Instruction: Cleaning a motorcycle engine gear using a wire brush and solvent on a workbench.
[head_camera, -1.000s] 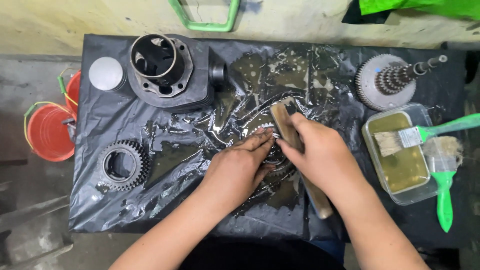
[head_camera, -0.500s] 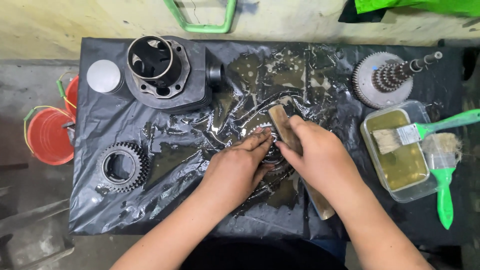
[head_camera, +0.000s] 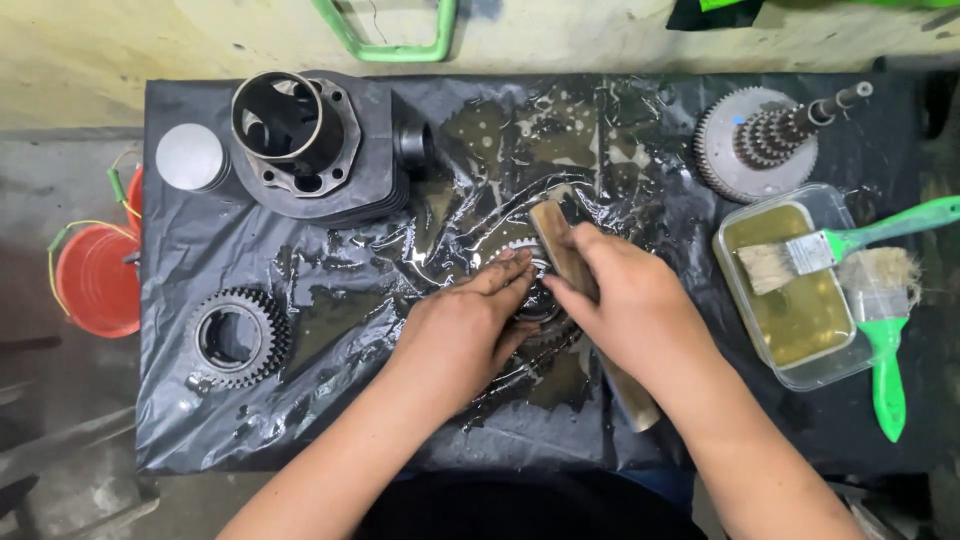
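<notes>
Centrally, on the wet, crinkled black sheet (head_camera: 300, 420), a small toothed metal gear (head_camera: 535, 300) lies mostly hidden under both hands. The left hand (head_camera: 465, 335) presses down on the gear, oily fingers curled over its rim. The right hand (head_camera: 635, 310) is closed around a wooden-handled brush (head_camera: 570, 262), whose pale, flat end pokes out just above the gear and whose other end sticks out below the wrist. Left of the gear rests a larger ring gear (head_camera: 235, 338), dark and coarse-toothed. Up and left of the gear sits a finned, cast cylinder (head_camera: 320, 150) with a smooth round bore, and beside that a dull silver piston (head_camera: 190, 157). Right of the gear stands a clear plastic tub (head_camera: 800, 290) of yellowish liquid, a green-handled paintbrush (head_camera: 830, 245) lying across it. Above the tub is a stepped gear shaft (head_camera: 765, 140).
</notes>
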